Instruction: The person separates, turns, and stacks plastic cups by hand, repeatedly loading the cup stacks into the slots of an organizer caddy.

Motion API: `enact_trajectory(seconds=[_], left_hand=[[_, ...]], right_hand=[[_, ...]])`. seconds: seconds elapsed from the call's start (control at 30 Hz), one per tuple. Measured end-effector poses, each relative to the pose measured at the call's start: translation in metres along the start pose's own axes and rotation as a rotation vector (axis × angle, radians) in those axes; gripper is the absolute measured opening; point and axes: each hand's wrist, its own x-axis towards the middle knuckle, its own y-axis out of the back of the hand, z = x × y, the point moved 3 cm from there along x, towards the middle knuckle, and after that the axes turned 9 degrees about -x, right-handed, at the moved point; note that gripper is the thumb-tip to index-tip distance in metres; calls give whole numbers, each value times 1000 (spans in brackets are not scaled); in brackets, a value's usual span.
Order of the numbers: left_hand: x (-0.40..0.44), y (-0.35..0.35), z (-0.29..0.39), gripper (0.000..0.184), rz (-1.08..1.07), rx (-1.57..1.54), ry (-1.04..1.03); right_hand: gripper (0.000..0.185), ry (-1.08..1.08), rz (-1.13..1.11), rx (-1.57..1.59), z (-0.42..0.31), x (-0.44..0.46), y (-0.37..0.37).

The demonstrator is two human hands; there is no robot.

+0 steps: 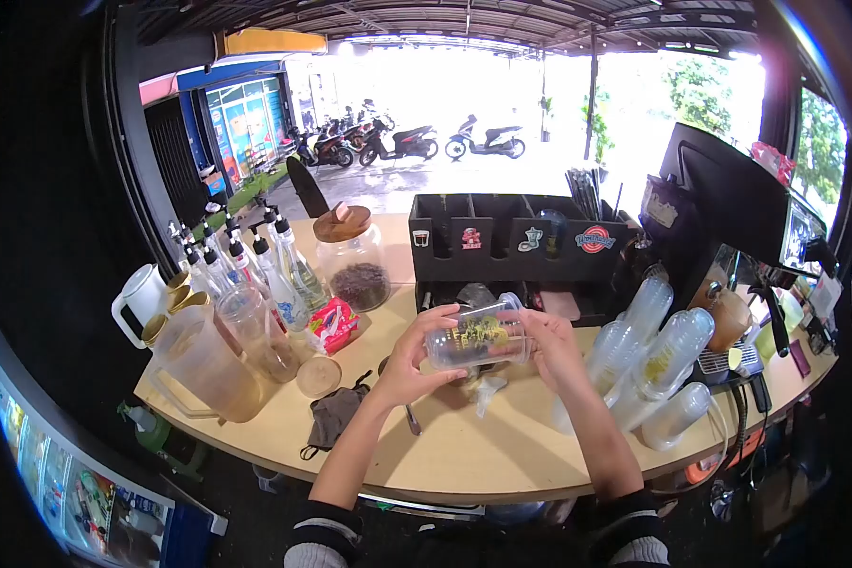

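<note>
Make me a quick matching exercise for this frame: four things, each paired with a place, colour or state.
1. Jar
2. Cup
3. Packet
4. Motorbikes

A. Mostly red
B. Parked outside
C. Topped with a wooden lid
D. Between left hand and right hand

Pairs: 1-C, 2-D, 3-A, 4-B

One held cup (478, 339), one jar (357, 275), one white jug (142, 301), two clear pitchers (197, 369), one red packet (331, 325), one mask (336, 417), one rack (445, 268), four stickers (595, 239); at least three motorbikes (488, 139), three cup stacks (680, 348), six pump bottles (293, 305).
</note>
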Motion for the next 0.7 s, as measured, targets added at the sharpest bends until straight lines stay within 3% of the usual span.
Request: enact_trajectory(seconds=[0.1,0.17,0.2,0.27,0.37,0.7], left_hand=[[1,-7,7,73,-18,153,-5],[1,-13,14,71,196,4,1],[1,-11,9,71,200,4,1],[-2,-3,-11,71,253,-205,214],[3,-3,-3,66,153,-149,187],[3,-3,-7,66,151,-284,186]], right_hand=[[37,6,44,7,3,2,2],[37,36,59,-14,1,2,0],[38,62,89,-62,-2,1,-2],[38,87,116,-109,-5,-1,-4],[39,66,113,-65,-5,-2,-3],[40,33,127,-74,-9,-5,-5]])
